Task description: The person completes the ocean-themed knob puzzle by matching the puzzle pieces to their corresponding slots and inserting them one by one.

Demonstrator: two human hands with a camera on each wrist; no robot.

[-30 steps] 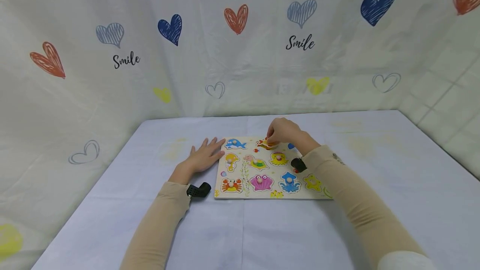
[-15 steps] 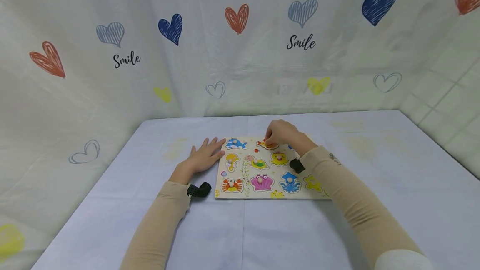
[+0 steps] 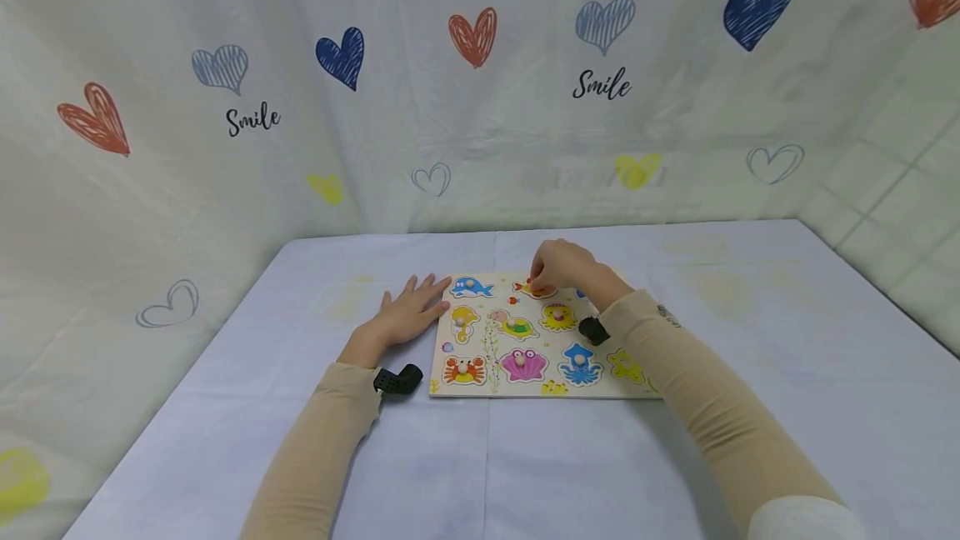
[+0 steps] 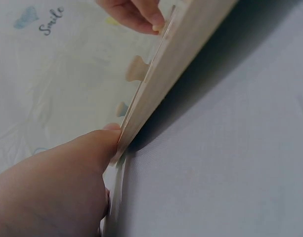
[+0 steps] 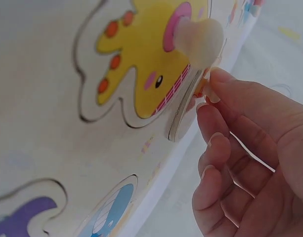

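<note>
Soft, even light; wrist views blurred up close

We see bright, diffuse light in the head view, with only faint shadows under the arms on the table [image 3: 225, 440]. Straight lines bow near its edges. In the left wrist view the puzzle board [image 4: 186, 54] casts a dark shadow onto the table, and the near hand is out of focus. The right wrist view is soft and slightly washed out.

Puzzle board [image 3: 536, 340]: lies on the table [image 3: 675, 457], centre.
Left hand [image 3: 408, 315]: flat on table, touching board's left edge.
Right hand [image 3: 562, 265]: over board's far edge, on fish piece [image 3: 534, 288].
Crab piece [image 3: 463, 370]: board's near-left corner.
</note>
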